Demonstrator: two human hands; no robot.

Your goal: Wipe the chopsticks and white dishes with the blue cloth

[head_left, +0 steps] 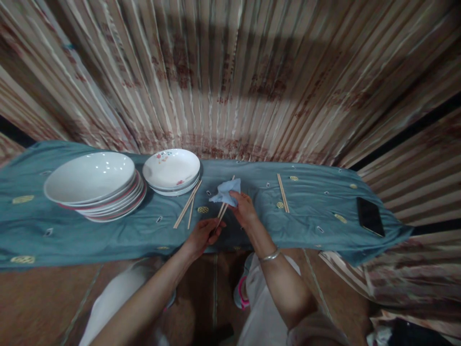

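Note:
My left hand [206,235] is closed round the lower ends of a pair of wooden chopsticks [222,211], which point up and away from me. Higher on the same chopsticks, my right hand [243,207] pinches a light blue cloth [226,191] that wraps part of them; the tips poke out past it. To the left, loose chopsticks [188,204] lie at a slant beside a stack of plates. Another pair of chopsticks [283,193] rests on the tablecloth to the right of my right hand.
A tall stack of large white dishes [93,180] stands at the left, with a smaller stack of flowered plates [172,168] next to it. A black phone [370,216] lies near the right end of the blue-green tablecloth [317,192]. Pleated curtains [230,86] hang close behind.

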